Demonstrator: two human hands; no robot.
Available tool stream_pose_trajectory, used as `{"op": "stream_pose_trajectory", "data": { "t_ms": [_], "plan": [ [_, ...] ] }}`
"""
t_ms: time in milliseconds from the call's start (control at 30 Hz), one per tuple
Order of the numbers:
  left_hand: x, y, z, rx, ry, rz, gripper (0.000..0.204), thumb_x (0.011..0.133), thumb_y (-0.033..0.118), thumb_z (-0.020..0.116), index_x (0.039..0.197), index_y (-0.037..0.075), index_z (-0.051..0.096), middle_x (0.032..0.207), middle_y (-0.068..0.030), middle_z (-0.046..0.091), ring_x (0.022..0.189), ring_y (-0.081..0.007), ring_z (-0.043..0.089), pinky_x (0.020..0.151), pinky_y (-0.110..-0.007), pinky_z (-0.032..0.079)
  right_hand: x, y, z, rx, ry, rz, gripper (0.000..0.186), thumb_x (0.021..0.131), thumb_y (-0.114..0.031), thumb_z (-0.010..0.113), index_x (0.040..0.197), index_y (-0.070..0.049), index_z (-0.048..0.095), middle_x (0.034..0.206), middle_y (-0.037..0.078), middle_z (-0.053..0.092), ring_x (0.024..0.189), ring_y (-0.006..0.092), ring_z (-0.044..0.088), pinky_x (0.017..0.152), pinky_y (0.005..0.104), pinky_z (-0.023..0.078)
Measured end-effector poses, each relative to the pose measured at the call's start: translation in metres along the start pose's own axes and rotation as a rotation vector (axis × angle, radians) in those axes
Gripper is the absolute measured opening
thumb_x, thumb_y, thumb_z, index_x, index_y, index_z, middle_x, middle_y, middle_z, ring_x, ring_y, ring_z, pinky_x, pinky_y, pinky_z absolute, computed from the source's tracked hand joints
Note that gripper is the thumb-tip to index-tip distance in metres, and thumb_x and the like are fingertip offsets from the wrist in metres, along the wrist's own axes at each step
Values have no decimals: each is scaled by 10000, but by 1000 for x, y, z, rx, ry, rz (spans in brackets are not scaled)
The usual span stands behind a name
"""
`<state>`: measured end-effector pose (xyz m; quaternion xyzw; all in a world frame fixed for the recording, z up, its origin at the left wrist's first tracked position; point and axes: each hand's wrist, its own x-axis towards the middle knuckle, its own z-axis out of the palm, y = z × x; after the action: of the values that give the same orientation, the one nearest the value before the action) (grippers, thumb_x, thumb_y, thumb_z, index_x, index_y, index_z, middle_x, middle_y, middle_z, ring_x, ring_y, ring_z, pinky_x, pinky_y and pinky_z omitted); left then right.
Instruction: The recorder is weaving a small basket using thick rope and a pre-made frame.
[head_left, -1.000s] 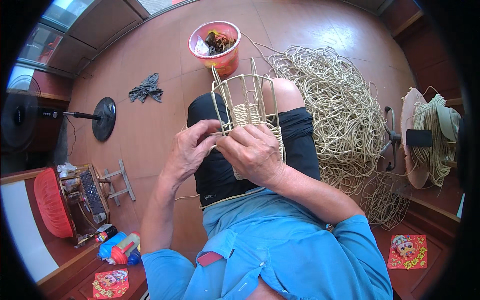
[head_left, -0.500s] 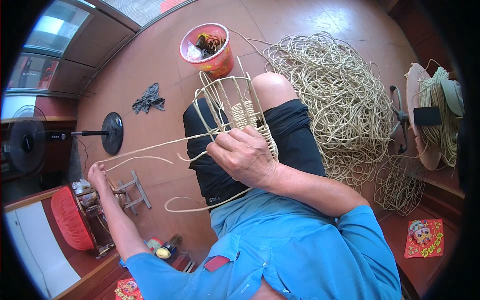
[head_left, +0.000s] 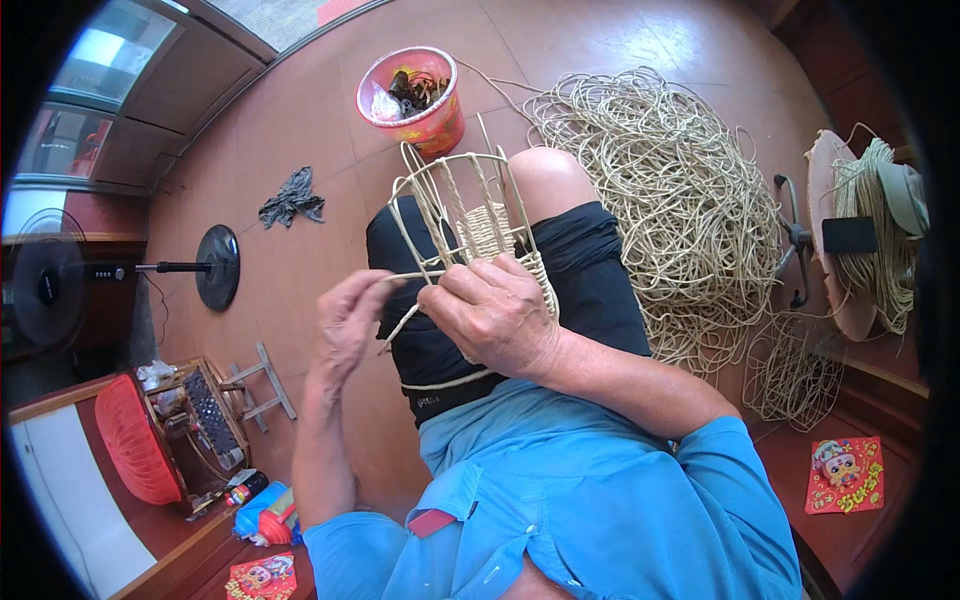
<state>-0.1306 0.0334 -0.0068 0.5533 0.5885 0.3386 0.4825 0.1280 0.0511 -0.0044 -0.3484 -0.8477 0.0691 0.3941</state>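
Currently the left hand (head_left: 350,325) forms a closed pinch grip: thumb and fingertips are pressed together on the free end of a pale cane strand (head_left: 412,300). The strand runs from this grip rightward and slightly upward into the basket frame (head_left: 465,215), so its long axis lies roughly across the person's lap. The right hand (head_left: 495,315) is closed over the lower woven edge of the frame, fingers curled around the weave and thumb bearing on the point where the strand enters; how tightly it clamps cannot be told.

The basket frame rests on the person's thighs, against the black shorts (head_left: 590,280), with its open ribs pointing away from the body toward the bare knee (head_left: 550,175). Relative to the left grip the frame lies just to the right and a little farther from the body; the right hand is the nearer of the two, being in direct contact. A second loop of strand (head_left: 440,382) lies across the lap below both hands.

Outward from the work, a red bucket (head_left: 415,95) holding dark odds and ends stands on the floor beyond the knee. A large loose heap of cane (head_left: 650,190) lies to the right. A dark rag (head_left: 290,195) and a standing fan (head_left: 50,285) occupy the left side.
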Motion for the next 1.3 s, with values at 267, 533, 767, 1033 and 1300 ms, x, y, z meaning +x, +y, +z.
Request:
{"op": "stream_pose_trajectory", "data": {
  "t_ms": [267, 533, 767, 1033, 1300],
  "plan": [
    [-70, -137, -314, 111, 1023, -472, 209, 1046, 299, 744, 1100, 106, 804, 781, 80, 607, 591, -17, 461, 496, -221, 323, 0, -4, 1, -29, -30, 50, 129, 887, -197, 777, 901, -166, 652, 836, -5, 524, 803, 164, 605, 722, 352, 438],
    [-15, -54, -87, 100, 176, -1, 404, 1068, 120, 709, 1461, 38, 656, 1291, -71, 721, 1041, -139, 703, 789, -271, 590, -2, -3, 0, 9, -20, 51, 102, 890, -194, 741, 893, -154, 647, 849, 2, 536, 804, 166, 607, 722, 351, 442],
    [5, 25, 32, -55, -42, -34, 172, 1091, 114, 687, 1193, 12, 781, 944, 28, 727, 779, -19, 578, 728, -229, 509, -1, 0, -3, -5, -1, 58, 123, 919, -216, 799, 935, -163, 690, 826, -13, 547, 777, 162, 612, 705, 348, 433],
    [-41, -79, -148, 42, 458, -154, 216, 1114, 289, 674, 1127, 106, 787, 769, 128, 513, 592, 14, 347, 508, -202, 252, -3, -1, -1, 38, 33, 35, 129, 904, -197, 815, 932, -159, 696, 827, -10, 554, 770, 168, 615, 707, 355, 431],
    [-157, -165, -346, 104, 1417, -780, 208, 1055, 213, 672, 1163, 40, 711, 772, 2, 606, 487, -107, 447, 412, -249, 340, 5, 2, -13, 14, 36, 112, 132, 912, -188, 763, 870, -138, 647, 848, 27, 554, 805, 197, 627, 718, 379, 444]
  ]
}}
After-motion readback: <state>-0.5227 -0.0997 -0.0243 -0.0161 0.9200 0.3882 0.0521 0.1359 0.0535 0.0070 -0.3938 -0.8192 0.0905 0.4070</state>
